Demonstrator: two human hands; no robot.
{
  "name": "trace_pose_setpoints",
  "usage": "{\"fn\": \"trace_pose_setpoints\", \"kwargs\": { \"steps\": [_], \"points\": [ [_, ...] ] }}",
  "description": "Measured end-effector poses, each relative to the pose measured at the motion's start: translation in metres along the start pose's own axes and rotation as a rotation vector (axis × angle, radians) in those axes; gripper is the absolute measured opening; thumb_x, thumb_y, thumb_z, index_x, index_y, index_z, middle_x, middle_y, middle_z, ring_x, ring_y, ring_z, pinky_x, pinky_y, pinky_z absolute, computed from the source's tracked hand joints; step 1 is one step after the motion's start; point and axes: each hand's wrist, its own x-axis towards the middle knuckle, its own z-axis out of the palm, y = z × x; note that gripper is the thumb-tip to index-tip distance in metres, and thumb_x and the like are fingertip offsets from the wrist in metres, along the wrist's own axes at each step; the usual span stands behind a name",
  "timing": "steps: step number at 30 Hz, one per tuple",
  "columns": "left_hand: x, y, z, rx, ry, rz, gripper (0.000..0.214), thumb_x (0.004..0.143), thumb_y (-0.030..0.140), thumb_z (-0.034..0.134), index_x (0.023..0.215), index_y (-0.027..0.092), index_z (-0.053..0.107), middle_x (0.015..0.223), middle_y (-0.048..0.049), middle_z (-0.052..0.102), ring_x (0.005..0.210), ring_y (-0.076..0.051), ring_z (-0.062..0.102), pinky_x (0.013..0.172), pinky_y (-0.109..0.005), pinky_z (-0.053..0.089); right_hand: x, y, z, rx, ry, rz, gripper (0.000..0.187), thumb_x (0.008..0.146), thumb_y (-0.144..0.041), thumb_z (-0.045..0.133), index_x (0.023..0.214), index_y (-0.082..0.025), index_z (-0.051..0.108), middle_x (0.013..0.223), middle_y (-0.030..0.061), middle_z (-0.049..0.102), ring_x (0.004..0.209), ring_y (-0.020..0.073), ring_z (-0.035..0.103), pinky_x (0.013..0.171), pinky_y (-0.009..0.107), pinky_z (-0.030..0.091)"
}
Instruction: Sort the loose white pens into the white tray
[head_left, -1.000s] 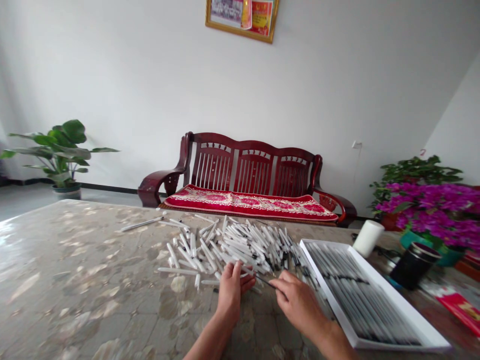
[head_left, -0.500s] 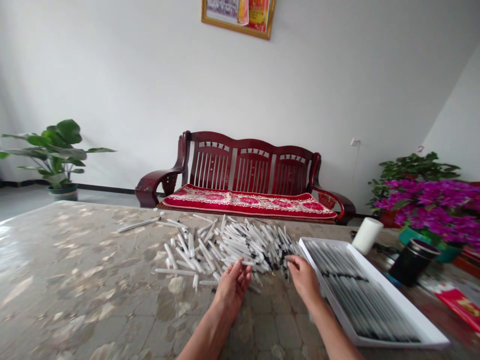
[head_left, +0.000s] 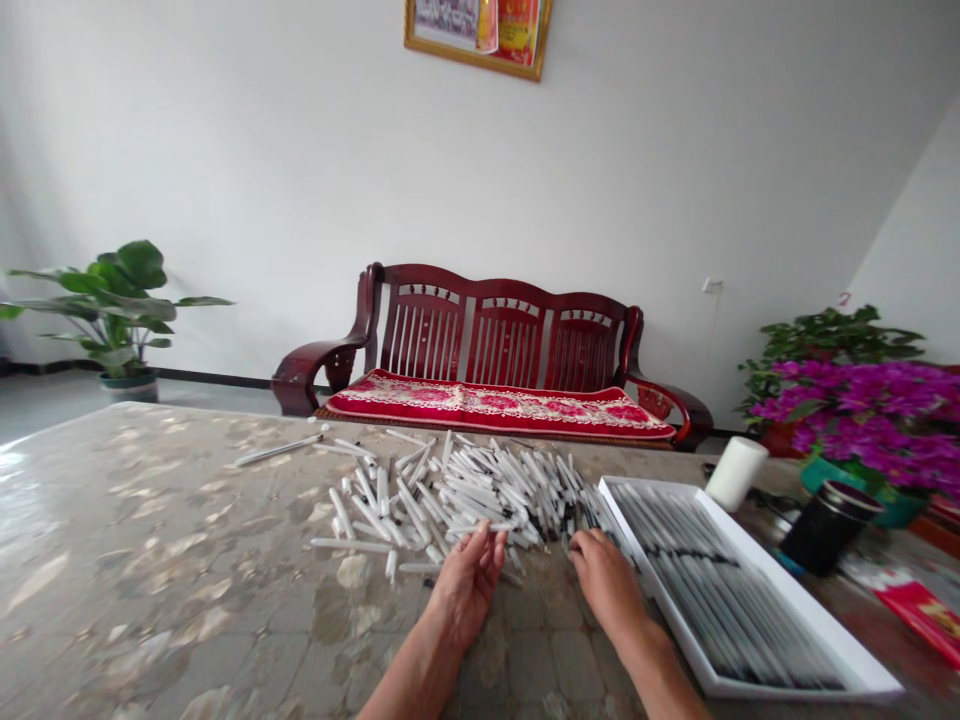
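Note:
A heap of white pen tubes and black parts (head_left: 465, 485) lies in the middle of the marble table (head_left: 172, 560). My left hand (head_left: 466, 582) rests at the heap's near edge, its fingers curled round a white tube. Beside it, my right hand (head_left: 606, 580) lies back up between the heap and a white tray (head_left: 799, 592). Its fingertips are bent down into the dark pieces and hidden. The tray holds rows of finished pens.
A white cup (head_left: 736, 474), a black cup (head_left: 829, 525), purple flowers (head_left: 862, 410) and a red packet (head_left: 926, 615) crowd the table's right end. One long pen (head_left: 281, 448) lies apart at the left. Behind stand a red wooden bench (head_left: 487, 350) and a potted plant (head_left: 112, 310).
My right hand, which held a thin black refill near my left hand, reached to the heap beside the tray and then drew back a little. My left hand slid slightly forward onto the tubes.

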Motion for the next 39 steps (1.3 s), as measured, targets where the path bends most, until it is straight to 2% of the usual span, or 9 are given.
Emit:
{"fn": "trace_pose_setpoints", "kwargs": {
  "steps": [3, 6, 10, 14, 19, 25, 33, 39],
  "points": [
    [-0.001, -0.002, 0.002, 0.047, -0.013, 0.006, 0.017, 0.089, 0.004, 0.058, 0.073, 0.011, 0.059, 0.067, -0.0061, 0.072, 0.062, -0.013, 0.073, 0.055, -0.017, 0.060, -0.002, -0.001, 0.003, 0.203, 0.097, 0.032, 0.014, 0.084, -0.019, 0.052, 0.079, -0.022, 0.066, 0.084, 0.0073, 0.070, 0.082, 0.0237, 0.068, 0.072, 0.031, 0.047],
    [-0.001, -0.003, 0.002, 0.079, -0.010, 0.015, 0.017, 0.088, 0.004, 0.059, 0.074, 0.012, 0.058, 0.067, -0.0064, 0.072, 0.062, -0.013, 0.073, 0.055, -0.018, 0.060, -0.004, -0.011, 0.008, 0.629, 0.159, 0.121, 0.014, 0.081, -0.033, 0.056, 0.081, -0.023, 0.066, 0.079, 0.0058, 0.071, 0.075, 0.0233, 0.068, 0.070, 0.033, 0.051],
    [0.000, -0.005, 0.001, 0.100, -0.006, 0.027, 0.015, 0.088, 0.004, 0.060, 0.075, 0.012, 0.058, 0.067, -0.0064, 0.072, 0.063, -0.013, 0.073, 0.057, -0.018, 0.060, -0.007, -0.034, 0.012, 1.147, 0.129, 0.279, 0.028, 0.071, -0.045, 0.067, 0.085, -0.021, 0.067, 0.075, 0.0048, 0.072, 0.069, 0.0241, 0.069, 0.063, 0.034, 0.056],
    [-0.001, -0.007, 0.001, 0.133, -0.022, 0.035, 0.014, 0.087, 0.004, 0.061, 0.075, 0.012, 0.060, 0.068, -0.0063, 0.072, 0.064, -0.013, 0.073, 0.060, -0.019, 0.061, -0.009, -0.055, 0.009, 1.357, 0.104, 0.366, 0.030, 0.066, -0.044, 0.074, 0.083, -0.020, 0.068, 0.075, 0.0038, 0.072, 0.072, 0.0239, 0.069, 0.066, 0.035, 0.058],
    [-0.003, -0.010, 0.001, 0.177, -0.041, 0.035, 0.014, 0.085, 0.001, 0.061, 0.074, 0.010, 0.064, 0.067, -0.0057, 0.071, 0.061, -0.012, 0.072, 0.059, -0.019, 0.060, -0.011, -0.067, 0.007, 1.456, 0.081, 0.408, 0.029, 0.064, -0.040, 0.077, 0.082, -0.019, 0.068, 0.075, 0.0035, 0.072, 0.073, 0.0232, 0.070, 0.067, 0.034, 0.058],
    [-0.002, -0.012, -0.001, 0.205, -0.065, 0.042, 0.012, 0.079, 0.001, 0.069, 0.073, 0.011, 0.066, 0.068, -0.0052, 0.072, 0.063, -0.013, 0.072, 0.061, -0.019, 0.060, -0.011, -0.067, 0.009, 1.481, 0.107, 0.434, 0.029, 0.063, -0.040, 0.078, 0.080, -0.019, 0.068, 0.073, 0.0028, 0.072, 0.072, 0.0230, 0.070, 0.067, 0.034, 0.058],
    [-0.002, -0.012, 0.000, 0.213, -0.052, 0.049, 0.013, 0.077, 0.000, 0.071, 0.073, 0.012, 0.066, 0.066, -0.0035, 0.071, 0.063, -0.013, 0.072, 0.061, -0.019, 0.060, -0.009, -0.065, 0.008, 1.401, 0.109, 0.380, 0.027, 0.063, -0.040, 0.076, 0.077, -0.019, 0.069, 0.071, 0.0037, 0.072, 0.068, 0.0227, 0.069, 0.065, 0.033, 0.057],
    [-0.002, -0.015, -0.002, 0.230, -0.077, 0.073, 0.016, 0.068, 0.005, 0.080, 0.070, 0.013, 0.066, 0.063, -0.0014, 0.070, 0.062, -0.012, 0.071, 0.061, -0.019, 0.059, -0.009, -0.061, 0.011, 1.245, 0.143, 0.289, 0.023, 0.067, -0.040, 0.072, 0.077, -0.019, 0.070, 0.070, 0.0045, 0.073, 0.065, 0.0225, 0.069, 0.063, 0.032, 0.057]
  ]
}}
